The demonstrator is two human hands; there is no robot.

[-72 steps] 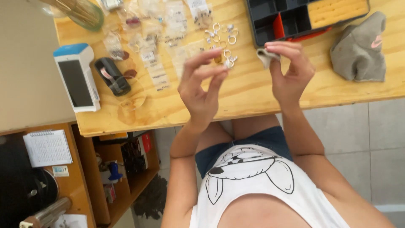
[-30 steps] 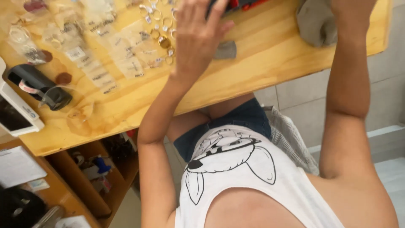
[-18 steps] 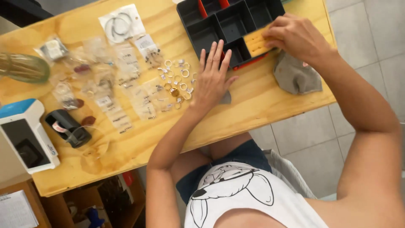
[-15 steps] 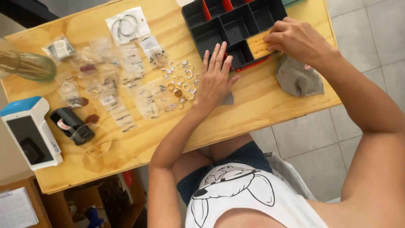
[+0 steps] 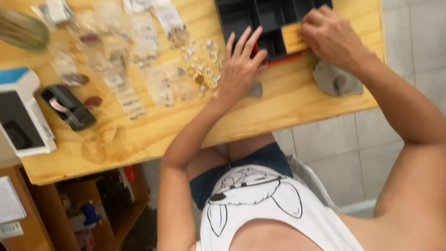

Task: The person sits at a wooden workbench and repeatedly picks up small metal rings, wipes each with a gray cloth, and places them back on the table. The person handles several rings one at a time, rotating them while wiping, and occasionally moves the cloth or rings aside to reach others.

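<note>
1. Seated at a pale wooden bench (image 5: 288, 111), seen from above; white sleeveless top with a cartoon animal print below.
2. Left hand (image 5: 241, 65) flat on the bench, palm down, fingers (image 5: 242, 39) released and fanned, tips reaching the near edge of a black plastic compartment tray with a red rim (image 5: 272, 18). Grasping nothing.
3. Just left of that hand, touching or nearly so: a loose scatter of small silver and gold metal rings (image 5: 202, 62) lying on the wood.
4. Right hand (image 5: 332, 37) resting over the tray's right end, fingers curled down onto a small tan rectangular block (image 5: 291, 38) sitting in a compartment; whether pinched or merely pressed, cannot tell.
5. Right forearm stretched long across the bench corner, passing over a crumpled grey cloth (image 5: 337, 79).
6. Judged best for the sorting in hand: keep the left palm steady beside the rings so none roll away, lift one ring at a time with fingertips, and hold the tray still with the right.
7. Further left: clear little plastic bags with paper labels (image 5: 134, 88), a black tape dispenser (image 5: 69, 107), a white and blue boxy device (image 5: 21, 111).
</note>
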